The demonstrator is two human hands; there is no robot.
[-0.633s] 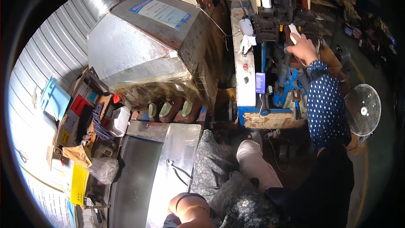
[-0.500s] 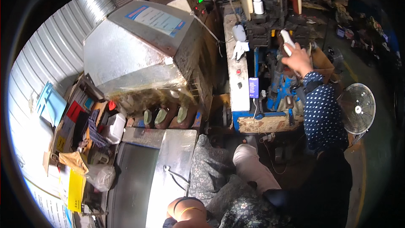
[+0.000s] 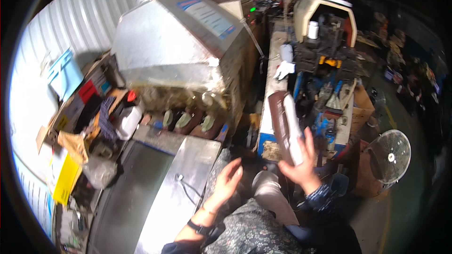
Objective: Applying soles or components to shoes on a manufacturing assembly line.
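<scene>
My right hand (image 3: 301, 167) grips a long brown shoe upper (image 3: 278, 121) with a white underside (image 3: 294, 131), held up at a slant. The thumb lies at its lower end and the fingers are along the white side. My left hand (image 3: 227, 183) is lifted over my lap with nothing in it, its fingers apart, a short way left of the shoe upper. A dark band is on the left wrist. Beyond the shoe upper stands a dark machine (image 3: 327, 49) under a cream hood, with a white bottle (image 3: 313, 30) inside.
On the left, a sheet-metal hood (image 3: 165, 37) rises above several brown shoes (image 3: 186, 122) with green parts. A conveyor belt (image 3: 134, 193) and metal plate (image 3: 179, 183) lie beside me. Cluttered boxes (image 3: 70, 160) fill the far left. A round fan (image 3: 391, 156) stands at right.
My right hand has drawn back from the machine toward me, bringing the shoe upper along. My left hand has come up from the lower edge. The view has shifted.
</scene>
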